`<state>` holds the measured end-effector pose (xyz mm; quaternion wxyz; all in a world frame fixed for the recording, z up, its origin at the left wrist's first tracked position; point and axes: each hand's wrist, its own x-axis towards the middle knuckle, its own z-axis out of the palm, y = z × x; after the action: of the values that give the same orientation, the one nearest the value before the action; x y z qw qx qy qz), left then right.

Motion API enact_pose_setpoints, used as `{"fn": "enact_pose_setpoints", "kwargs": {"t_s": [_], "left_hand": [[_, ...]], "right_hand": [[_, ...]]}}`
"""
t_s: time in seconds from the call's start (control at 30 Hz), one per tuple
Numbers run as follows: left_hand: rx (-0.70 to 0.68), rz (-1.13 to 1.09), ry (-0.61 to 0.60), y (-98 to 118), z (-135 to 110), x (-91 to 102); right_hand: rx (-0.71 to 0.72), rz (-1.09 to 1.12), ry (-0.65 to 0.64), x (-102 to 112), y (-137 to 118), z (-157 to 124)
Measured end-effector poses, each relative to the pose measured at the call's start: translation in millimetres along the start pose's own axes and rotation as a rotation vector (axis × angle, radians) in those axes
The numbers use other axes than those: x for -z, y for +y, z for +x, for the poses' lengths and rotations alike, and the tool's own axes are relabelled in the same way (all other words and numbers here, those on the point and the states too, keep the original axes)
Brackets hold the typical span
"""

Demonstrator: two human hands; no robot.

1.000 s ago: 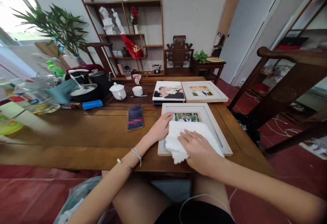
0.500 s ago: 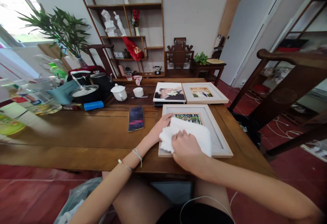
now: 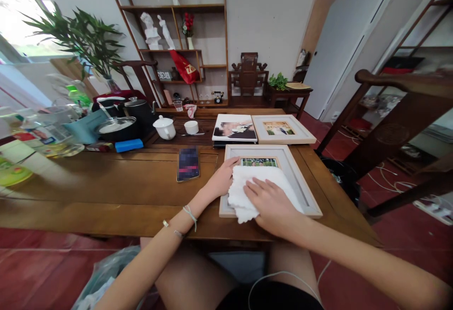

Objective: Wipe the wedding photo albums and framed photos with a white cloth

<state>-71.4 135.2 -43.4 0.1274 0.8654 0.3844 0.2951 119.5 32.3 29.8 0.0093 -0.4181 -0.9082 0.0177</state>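
A pale wooden picture frame [image 3: 307,193] lies flat near the table's front edge, with a small photo [image 3: 259,162] inside a wide light mount. Over its lower middle is a folded white cloth [image 3: 244,192], whose ragged corner hangs past the frame's front edge. My right hand [image 3: 271,204] lies on the cloth, palm down, fingers stretched out and pressing on it. At the frame's left side rests my left hand [image 3: 223,178], fingers extended along the rim; its thumb side is partly hidden by the cloth.
Behind the frame sit another framed picture [image 3: 307,135] and a photo panel [image 3: 231,136]. A phone [image 3: 188,163] lies to the left. Farther back are a lidded white bowl [image 3: 164,128], a white cup [image 3: 191,127], a blue box [image 3: 129,146] and pots. A wooden chair [image 3: 396,112] stands right.
My right hand has slid right and slightly toward me, taking the cloth along; its curled fingers have straightened and flattened. More of the frame's left side shows. My left hand stays put.
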Motion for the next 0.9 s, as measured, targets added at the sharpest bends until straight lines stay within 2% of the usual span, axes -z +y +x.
{"fn": "enact_pose_setpoints", "kwargs": {"t_s": [0.13,0.27,0.37,0.47,0.57,0.7,0.8,0.9], "left_hand": [[0.043,0.030,0.009,6.4,1.8,2.3],[0.068,0.060,-0.008,7.1,1.8,2.8],[0.067,0.060,-0.014,6.3,1.8,3.0],[0.054,0.049,-0.007,7.4,2.2,3.8],[0.046,0.041,0.009,10.7,3.0,5.5],[0.055,0.044,0.002,15.1,4.0,8.5],[0.045,0.057,-0.019,15.0,4.0,9.3],[0.056,0.070,-0.024,12.1,3.0,8.1]], "right_hand": [[-0.102,-0.010,-0.011,0.6,53.7,9.4],[-0.228,-0.070,0.077,8.9,92.9,31.6],[-0.275,-0.073,0.210,20.9,95.3,53.5],[-0.199,-0.056,0.303,25.2,81.9,76.1],[-0.074,-0.028,0.229,17.3,71.3,96.0],[0.027,0.025,0.059,4.4,76.2,106.2],[0.006,0.003,0.027,2.0,88.5,95.1],[-0.060,-0.053,0.001,2.7,102.6,70.9]]}}
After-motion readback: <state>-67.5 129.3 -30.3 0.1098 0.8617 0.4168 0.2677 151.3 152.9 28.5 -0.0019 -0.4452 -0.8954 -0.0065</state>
